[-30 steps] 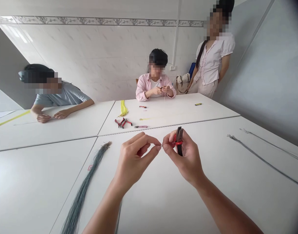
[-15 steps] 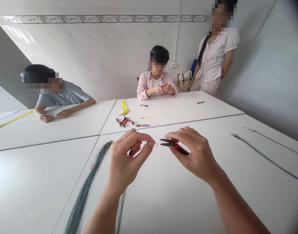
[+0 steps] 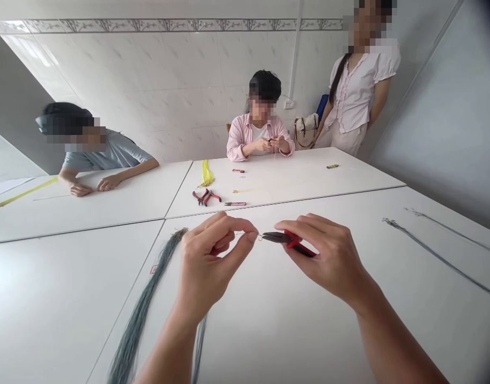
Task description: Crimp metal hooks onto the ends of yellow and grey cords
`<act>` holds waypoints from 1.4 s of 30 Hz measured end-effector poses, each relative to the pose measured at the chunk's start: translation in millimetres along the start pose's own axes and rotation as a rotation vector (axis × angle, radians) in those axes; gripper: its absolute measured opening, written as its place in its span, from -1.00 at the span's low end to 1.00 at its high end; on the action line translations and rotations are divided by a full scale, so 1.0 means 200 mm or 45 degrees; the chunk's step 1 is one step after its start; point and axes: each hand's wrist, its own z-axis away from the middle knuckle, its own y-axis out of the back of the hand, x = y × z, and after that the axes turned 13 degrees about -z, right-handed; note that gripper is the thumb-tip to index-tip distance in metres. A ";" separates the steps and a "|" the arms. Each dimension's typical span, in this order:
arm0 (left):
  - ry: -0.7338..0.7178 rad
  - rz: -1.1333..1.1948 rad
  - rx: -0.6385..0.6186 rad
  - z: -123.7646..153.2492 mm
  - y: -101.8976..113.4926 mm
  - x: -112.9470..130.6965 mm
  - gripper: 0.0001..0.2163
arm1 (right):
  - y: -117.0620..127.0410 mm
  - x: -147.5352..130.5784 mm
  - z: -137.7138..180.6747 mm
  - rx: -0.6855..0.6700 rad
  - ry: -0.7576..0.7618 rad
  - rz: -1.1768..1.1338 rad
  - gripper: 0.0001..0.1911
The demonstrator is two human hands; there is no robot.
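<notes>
My left hand [image 3: 211,264] is closed in a pinch of thumb and forefinger on a small curved metal hook [image 3: 260,238], whose loop sticks out past the fingertips. A thin thread or wire runs behind those fingers; its far end is hidden. Wrapped round the red handles of a pair of pliers [image 3: 276,238], my right hand [image 3: 329,258] points the dark jaws left. The jaw tips meet the hook or lie right beside it, and they look nearly closed. Under my left forearm lies a bundle of grey-blue cords [image 3: 149,304].
Thin grey cords [image 3: 425,253] stretch along the table's right side. Across the table joint lie more red-handled pliers [image 3: 205,197], thread snips [image 3: 235,204], yellow cords [image 3: 205,173] and a yellow-black tool [image 3: 332,166]. Two people sit opposite at handwork; another person stands at right.
The pliers have come left to the hook, and their jaws have narrowed from spread to nearly closed. My left hand keeps its pinch. The whole view has shifted slightly.
</notes>
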 end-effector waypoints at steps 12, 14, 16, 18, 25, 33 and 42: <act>-0.060 0.001 0.011 0.01 -0.01 -0.01 -0.87 | 0.01 -0.01 0.00 0.003 -0.019 -0.021 -0.77; -0.064 0.001 0.018 0.01 -0.01 -0.01 -0.87 | 0.01 -0.01 0.00 0.000 -0.026 -0.021 -0.77; -0.065 -0.004 0.022 0.01 -0.01 -0.02 -0.87 | 0.02 -0.01 0.00 -0.010 -0.034 -0.015 -0.78; -0.070 -0.009 0.025 0.01 -0.01 -0.02 -0.87 | 0.02 -0.01 0.00 -0.026 -0.045 -0.008 -0.78; -0.100 -0.027 0.033 0.00 -0.01 -0.01 -0.87 | 0.02 -0.02 0.00 -0.063 -0.053 -0.002 -0.79; -0.151 -0.085 0.045 0.01 -0.01 0.00 -0.86 | 0.02 -0.02 0.00 -0.018 -0.010 0.013 -0.80; -0.206 -0.192 0.050 0.02 0.01 -0.01 -0.87 | 0.02 -0.02 0.00 0.011 0.020 0.050 -0.83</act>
